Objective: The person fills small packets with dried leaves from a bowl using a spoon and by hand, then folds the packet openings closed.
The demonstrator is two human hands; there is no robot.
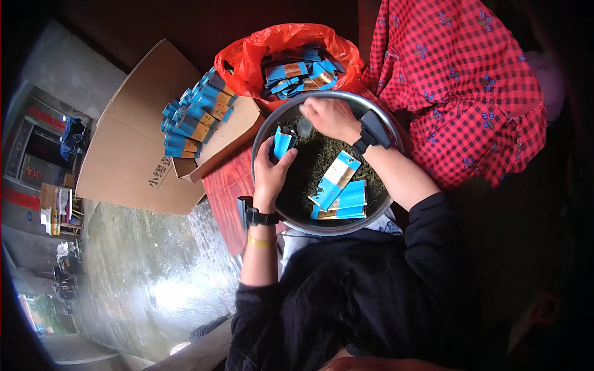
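Head view: a wide metal bowl [379, 208] sits in front of the person, with dark green dried leaves [307, 179] loose inside. The left hand [271, 172] grips a blue packet [284, 143] at the bowl's left side, thumb on one face and fingers behind, its upper end toward the middle of the bowl. The right hand [331, 117] is over the far part of the bowl with its fingers curled, right beside a small clear cup [304, 127]; whether it holds the cup, I cannot tell.

That packet looks light, thin-walled and fairly slick — likely to crease or slip if pinched hard — so a soft hold low on its two broad faces should suit it, leaving the upper end free. The leaves look dry and brittle, better scooped than squeezed.

Near the bowl's close side, a few flat packets [338, 179] lie overlapping on the leaves. Beyond the rim, more fill a red plastic bag [244, 65], and others lie piled in a cardboard box [124, 123] — both left of a red checked cloth [458, 80].
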